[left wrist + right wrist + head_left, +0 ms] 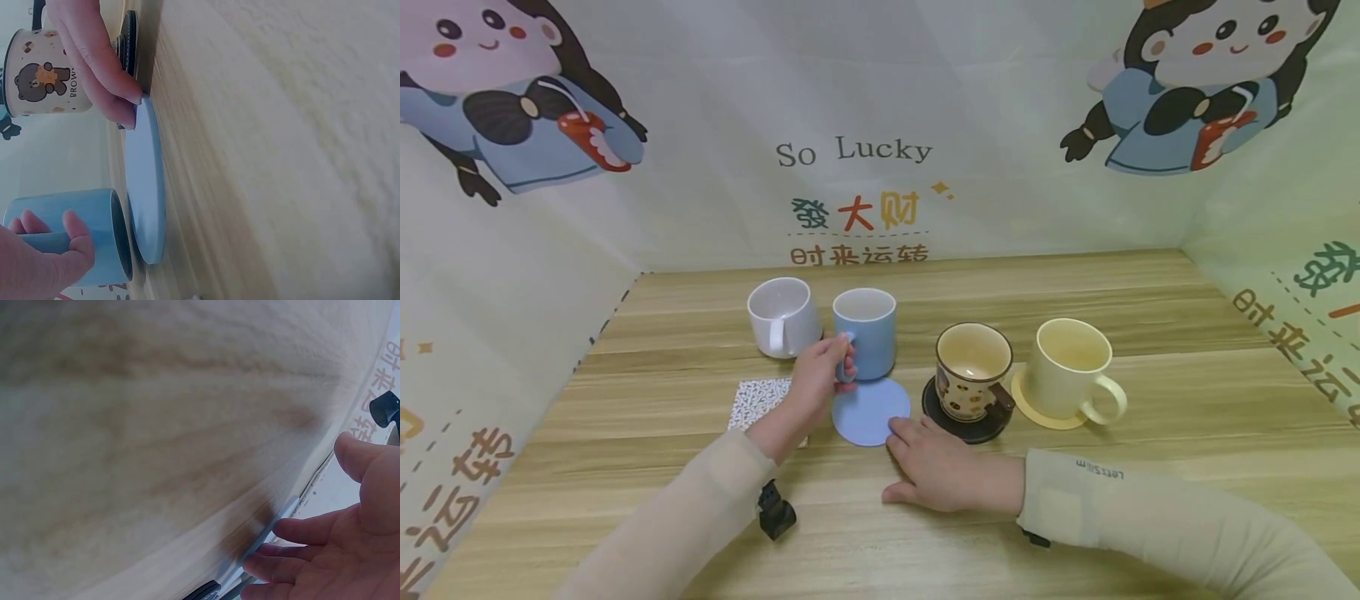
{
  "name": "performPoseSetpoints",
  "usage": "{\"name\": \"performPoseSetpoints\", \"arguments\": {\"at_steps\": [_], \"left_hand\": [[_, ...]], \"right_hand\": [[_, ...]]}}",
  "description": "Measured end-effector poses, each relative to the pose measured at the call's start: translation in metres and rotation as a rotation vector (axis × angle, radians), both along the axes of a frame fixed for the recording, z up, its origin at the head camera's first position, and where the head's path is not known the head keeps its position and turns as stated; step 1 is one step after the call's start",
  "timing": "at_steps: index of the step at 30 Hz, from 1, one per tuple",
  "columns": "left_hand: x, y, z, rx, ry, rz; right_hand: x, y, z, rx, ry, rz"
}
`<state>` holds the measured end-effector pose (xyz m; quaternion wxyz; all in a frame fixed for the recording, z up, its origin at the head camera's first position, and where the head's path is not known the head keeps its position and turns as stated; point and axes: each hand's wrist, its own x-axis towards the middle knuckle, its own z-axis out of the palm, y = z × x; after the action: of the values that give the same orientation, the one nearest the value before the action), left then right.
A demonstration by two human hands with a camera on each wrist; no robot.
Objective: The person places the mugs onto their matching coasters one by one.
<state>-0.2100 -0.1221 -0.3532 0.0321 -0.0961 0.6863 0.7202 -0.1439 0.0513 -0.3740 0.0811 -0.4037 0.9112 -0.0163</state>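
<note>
In the head view, my left hand (812,379) grips the handle of a light blue mug (877,337). The mug is upright at the far edge of a round blue coaster (867,418). Curled fingers and thumb hold that handle in the left wrist view, where the mug's base (122,240) shows close beside the coaster (144,187). My right hand (943,471) lies low over the table, fingers extended, fingertips touching the coaster's near right edge. Its fingers also reach the coaster's rim in the right wrist view, spread and fairly straight.
Left of the blue mug stands a white mug (790,321), with a speckled square coaster (756,400) in front, partly hidden by my left arm. A bear-print mug (962,387) sits on a black coaster (970,433); at right, a yellow mug (1063,379) sits on a yellow coaster (1033,412).
</note>
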Motion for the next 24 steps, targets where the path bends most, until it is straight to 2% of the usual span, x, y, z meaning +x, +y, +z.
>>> {"name": "performPoseSetpoints", "arguments": {"at_steps": [7, 24], "left_hand": [[0.007, -0.003, 0.001, -0.002, 0.013, -0.022], [0.026, -0.011, 0.005, 0.036, 0.018, -0.029]], "right_hand": [[0.0, 0.001, -0.001, -0.005, 0.003, 0.009], [0.0, 0.001, 0.001, -0.009, -0.009, 0.003]]}}
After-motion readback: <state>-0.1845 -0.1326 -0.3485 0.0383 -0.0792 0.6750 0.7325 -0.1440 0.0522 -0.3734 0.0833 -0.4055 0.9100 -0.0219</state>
